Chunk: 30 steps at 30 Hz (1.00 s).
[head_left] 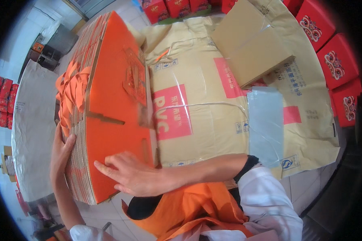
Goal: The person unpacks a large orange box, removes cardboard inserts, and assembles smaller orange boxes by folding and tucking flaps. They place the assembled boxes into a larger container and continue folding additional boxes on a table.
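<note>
A thick stack of flat orange cardboard sheets [116, 92] with cut-out slots lies in front of me, its layered brown edges facing left. My left hand [61, 150] presses against the stack's left side near the bottom. My right hand [130, 174] lies flat on the top orange sheet near its lower corner, fingers spread. Orange handle strips [70, 90] stick out along the stack's left edge. Neither hand grips anything closed.
Large tan paper sacks [205, 104] with pink panels lie under and to the right of the stack. A plain brown carton [253, 48] rests on them. Red decorated boxes [334, 60] line the right edge and the top. Another pale sack [32, 128] lies at left.
</note>
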Available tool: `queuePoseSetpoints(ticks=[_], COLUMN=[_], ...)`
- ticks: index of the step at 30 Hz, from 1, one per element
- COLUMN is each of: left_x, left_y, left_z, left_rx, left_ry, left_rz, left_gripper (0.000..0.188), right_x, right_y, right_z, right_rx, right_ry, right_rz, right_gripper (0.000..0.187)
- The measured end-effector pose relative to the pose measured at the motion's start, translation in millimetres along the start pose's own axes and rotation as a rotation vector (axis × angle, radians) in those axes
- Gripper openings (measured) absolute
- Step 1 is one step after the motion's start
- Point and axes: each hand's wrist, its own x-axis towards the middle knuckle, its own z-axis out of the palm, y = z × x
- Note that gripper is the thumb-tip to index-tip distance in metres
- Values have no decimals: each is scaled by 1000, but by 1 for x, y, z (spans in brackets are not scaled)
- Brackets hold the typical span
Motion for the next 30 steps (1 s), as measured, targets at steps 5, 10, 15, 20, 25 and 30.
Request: queuePoseSetpoints(ticks=[5, 10, 15, 20, 25, 30], left_x=[-4, -10, -20, -45, -30, 51], left_y=[18, 35, 77, 130, 101, -46], left_z=[9, 29, 98, 242, 350, 307], left_rx=[-76, -126, -260, -583, -181, 249], left_ry=[-79, -229, -526, -1013, -658, 68], left_rz=[13, 50, 151, 249, 638, 532], left_gripper=[78, 80, 70, 88, 76, 48], right_x=[-15, -59, -141, -322, -417, -374], right_y=[10, -12, -18, 74, 133, 162], right_z=[-9, -44, -70, -104, -85, -44], right_rx=[79, 470, 840, 579, -10, 86], right_ry=[105, 163, 568, 967, 745, 778], right_rz=[-28, 166, 398, 907, 1183, 1165], right_gripper=[61, 66, 64, 60, 60, 59])
